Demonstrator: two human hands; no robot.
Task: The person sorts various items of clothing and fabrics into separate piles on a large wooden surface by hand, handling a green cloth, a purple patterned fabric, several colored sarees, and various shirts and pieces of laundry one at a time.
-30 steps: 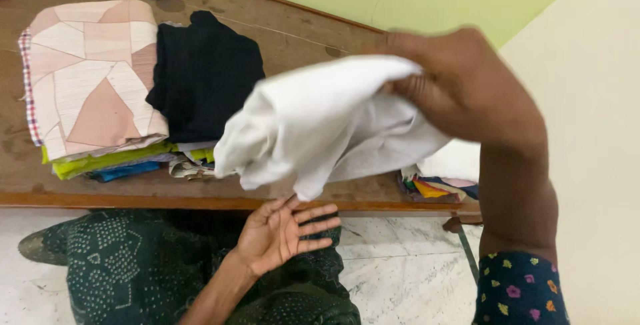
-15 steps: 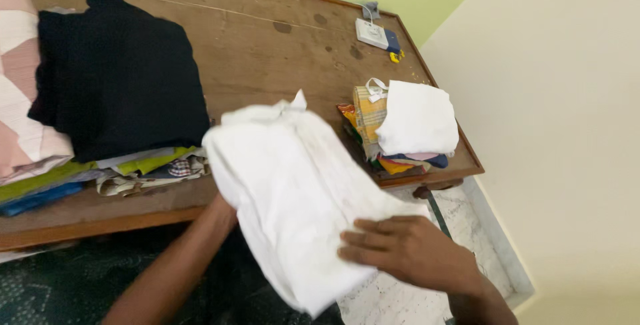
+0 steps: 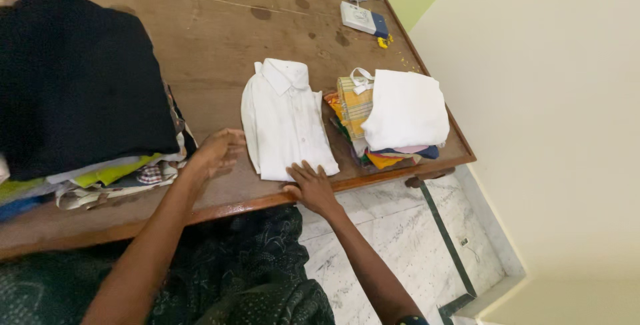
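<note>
A folded white shirt point(image 3: 287, 120) lies flat on the brown wooden desk point(image 3: 220, 38), near the front edge, with its collar pointing to the back. The right hand point(image 3: 311, 185) lies flat and open on the shirt's front corner, right at the desk's front edge, holding nothing. The left hand point(image 3: 215, 152) is open too, just beside the shirt's left side, with its fingertips near the cloth; it grips nothing. Just beside the shirt, at the front right corner of the desk, sits a small pile of colourful folded clothes point(image 3: 363, 115) with a white cloth point(image 3: 407, 110) on top. Toward the left edge is a bigger stack of clothes point(image 3: 107, 175) with a black cloth point(image 3: 73, 78) on top. A white plug box point(image 3: 360, 17) sits at the back right corner.
</note>
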